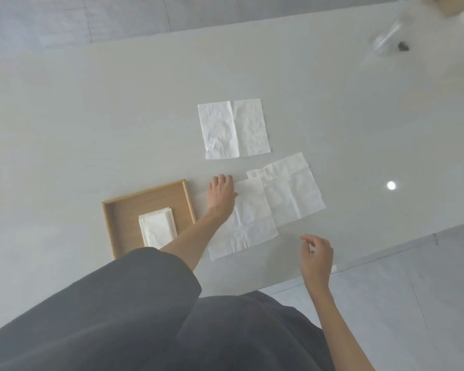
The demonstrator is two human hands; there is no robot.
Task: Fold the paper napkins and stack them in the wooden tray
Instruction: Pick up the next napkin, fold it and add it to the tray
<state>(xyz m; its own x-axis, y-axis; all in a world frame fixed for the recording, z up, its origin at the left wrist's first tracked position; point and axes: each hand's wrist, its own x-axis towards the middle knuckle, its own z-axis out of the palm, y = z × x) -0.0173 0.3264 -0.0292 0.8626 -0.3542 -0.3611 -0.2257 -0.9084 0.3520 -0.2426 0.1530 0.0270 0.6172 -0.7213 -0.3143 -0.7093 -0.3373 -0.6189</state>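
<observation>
Left arm's stretched way out front, bare forearm sticking out of a loose dark grey sleeve (134, 285). The left hand (221, 190) is palm-down with fingertips bent under, can't tell if they're pinching. Right hand (316, 257) just hovers nearer the body, fingers loosely curled, holding nothing.

Person as seen by the head-worn camera: a loose, plain, matte dark charcoal-grey fabric garment (239, 333) covers the torso, nearer the viewer than either hand. Behind the left hand (221, 191) the forearm is bare up to a wide dark grey half-length sleeve (145, 285) with a rounded, soft-edged hem. Behind the right hand (316, 259) the wrist and forearm are bare down to the frame's lower edge.
</observation>
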